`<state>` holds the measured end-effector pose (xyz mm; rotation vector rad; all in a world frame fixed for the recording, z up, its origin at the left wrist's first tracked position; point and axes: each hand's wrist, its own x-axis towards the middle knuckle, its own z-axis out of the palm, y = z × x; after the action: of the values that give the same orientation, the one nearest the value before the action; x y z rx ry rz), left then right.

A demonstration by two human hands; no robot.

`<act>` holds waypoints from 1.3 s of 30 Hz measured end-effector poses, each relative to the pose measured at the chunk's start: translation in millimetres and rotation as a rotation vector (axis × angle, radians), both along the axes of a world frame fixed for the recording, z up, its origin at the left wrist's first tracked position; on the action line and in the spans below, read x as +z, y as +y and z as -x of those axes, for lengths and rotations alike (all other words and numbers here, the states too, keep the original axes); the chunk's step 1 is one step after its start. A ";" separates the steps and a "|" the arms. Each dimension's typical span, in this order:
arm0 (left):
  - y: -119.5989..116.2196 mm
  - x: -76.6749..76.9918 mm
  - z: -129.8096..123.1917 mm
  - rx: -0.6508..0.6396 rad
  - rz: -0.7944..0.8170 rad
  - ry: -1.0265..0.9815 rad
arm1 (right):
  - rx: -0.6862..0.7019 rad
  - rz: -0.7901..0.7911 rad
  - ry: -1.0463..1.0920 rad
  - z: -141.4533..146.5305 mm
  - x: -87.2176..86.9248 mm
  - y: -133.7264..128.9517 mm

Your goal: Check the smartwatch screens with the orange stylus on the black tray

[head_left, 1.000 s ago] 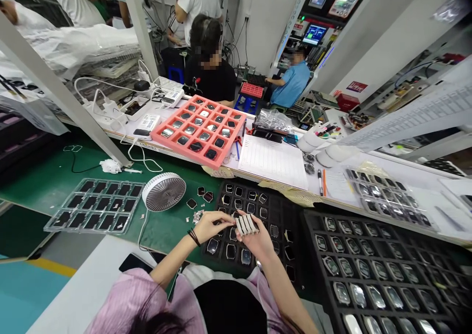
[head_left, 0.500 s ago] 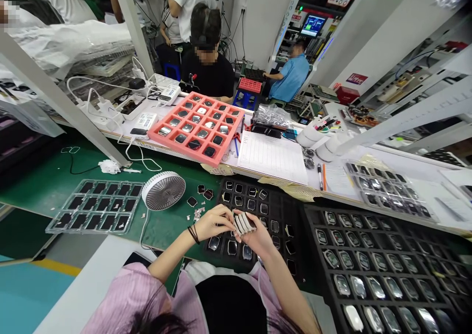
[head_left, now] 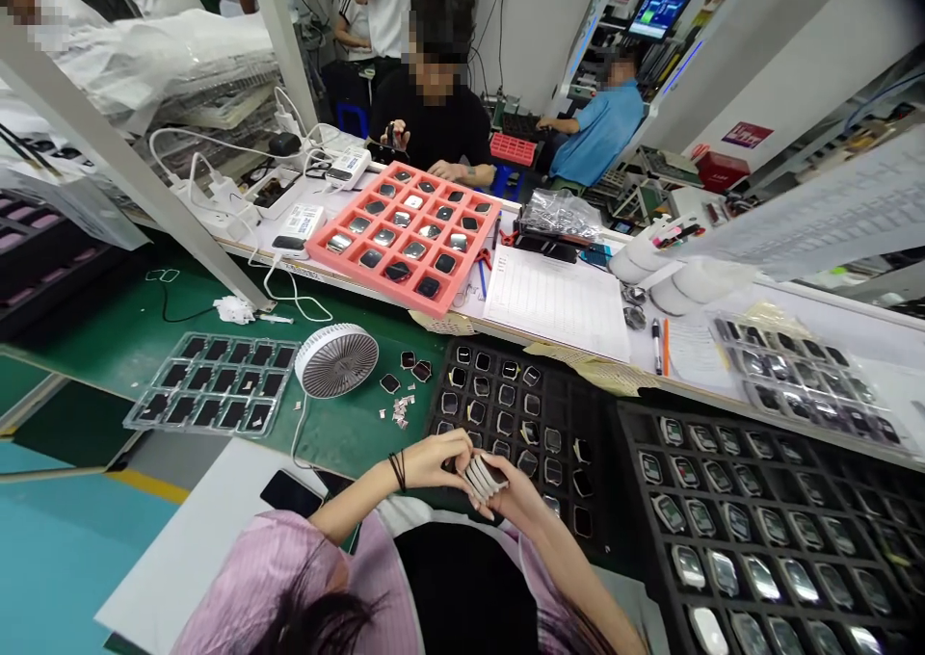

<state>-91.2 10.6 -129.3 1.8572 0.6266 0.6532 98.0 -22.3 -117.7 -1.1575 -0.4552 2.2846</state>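
Observation:
A small stack of several flat, pale-edged pieces (head_left: 484,479) is held upright on edge between my two hands, over the near edge of a black tray (head_left: 498,405) of square watch-like parts. My right hand (head_left: 515,493) wraps round the stack from the right. At the stack's left side, my left hand (head_left: 440,460) has its fingers bent and pressed against the pieces; a dark band circles that wrist. What lies under the fingertips is hidden.
Left of the tray stand a white fan (head_left: 336,361), loose squares with small scraps (head_left: 399,409), and a clear tray (head_left: 217,380). A larger black tray (head_left: 766,520) lies right. On the shelf, a pink tray (head_left: 405,236); a person (head_left: 434,106) sits behind it.
The view has shifted, so the shelf and trays appear further right. Both hands still hold the stack, now a little lower in view. The person opposite has raised a hand.

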 end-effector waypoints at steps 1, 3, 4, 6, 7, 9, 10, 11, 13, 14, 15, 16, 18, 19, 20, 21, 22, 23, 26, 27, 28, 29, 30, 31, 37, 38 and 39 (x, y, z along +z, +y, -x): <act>-3.4 -5.9 -0.8 -0.003 0.000 0.033 | 0.006 -0.005 -0.020 1.2 -3.0 -2.2; -8.8 -18.6 -1.3 0.021 0.021 0.092 | 0.005 -0.013 -0.041 4.2 -8.5 -4.9; -10.4 -25.4 -0.2 0.050 0.035 0.119 | 0.004 -0.007 -0.041 5.8 -11.0 -5.4; -10.8 -39.9 5.8 0.134 0.064 0.176 | 0.014 0.018 -0.028 8.4 -15.2 -4.8; -9.6 -47.6 11.2 0.191 0.080 0.214 | 0.016 0.029 -0.019 9.2 -16.7 -3.7; -5.7 -63.4 25.6 0.342 0.109 0.320 | 0.003 0.034 -0.007 9.1 -18.1 -0.1; -3.6 -71.4 33.6 0.430 0.123 0.386 | -0.012 0.028 -0.006 8.4 -18.0 2.3; -1.9 -79.2 41.5 0.512 0.137 0.458 | -0.031 0.022 -0.005 7.2 -17.4 4.8; 0.4 -93.6 53.8 0.617 0.167 0.596 | -0.064 0.018 0.000 4.6 -15.2 9.6; 1.0 -100.0 57.5 0.638 0.181 0.656 | -0.076 0.021 0.004 3.5 -13.9 11.5; 1.5 -105.6 59.6 0.641 0.195 0.710 | -0.085 0.026 0.010 2.8 -12.7 13.0; 2.2 -110.4 60.1 0.633 0.207 0.758 | -0.091 0.031 0.017 2.6 -11.7 14.1; 4.2 -117.5 58.4 0.606 0.227 0.840 | -0.094 0.038 0.031 3.3 -10.2 15.3; 5.7 -119.6 57.1 0.591 0.235 0.873 | -0.094 0.037 0.035 4.1 -9.6 15.6; 7.3 -120.9 56.1 0.575 0.240 0.901 | -0.095 0.034 0.037 5.0 -9.0 15.8; 8.8 -121.5 55.5 0.558 0.243 0.922 | -0.095 0.030 0.038 5.9 -8.2 16.2; 10.2 -121.2 55.4 0.539 0.244 0.938 | -0.096 0.026 0.039 6.8 -7.2 16.6; 11.3 -120.4 55.9 0.518 0.242 0.948 | -0.099 0.021 0.041 7.4 -5.9 17.2; 12.5 -115.9 59.4 0.455 0.228 0.955 | -0.121 0.005 0.049 7.8 -1.3 19.4; 12.6 -114.1 60.7 0.438 0.224 0.953 | -0.129 0.001 0.050 7.5 0.1 20.0; 12.8 -112.5 61.8 0.425 0.223 0.949 | -0.136 -0.001 0.050 7.2 1.2 20.5; 13.4 -110.9 62.6 0.416 0.225 0.943 | -0.138 0.000 0.048 6.8 1.9 20.8; 14.4 -109.2 63.3 0.411 0.230 0.936 | -0.139 0.001 0.045 6.5 2.3 21.0; 15.8 -107.4 63.7 0.409 0.236 0.926 | -0.136 0.004 0.045 6.2 2.4 21.0; 24.2 -75.4 58.8 0.448 0.226 0.747 | -0.132 0.037 0.099 5.4 2.3 22.6; 23.0 -64.8 55.3 0.462 0.205 0.692 | -0.134 0.040 0.106 5.5 3.0 23.3; 20.7 -52.9 50.7 0.479 0.180 0.634 | -0.136 0.043 0.113 5.8 4.1 24.1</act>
<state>-141.9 31.3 -182.2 1.7422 1.5232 0.2736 92.2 1.8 -113.6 -1.0401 -0.2775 2.2368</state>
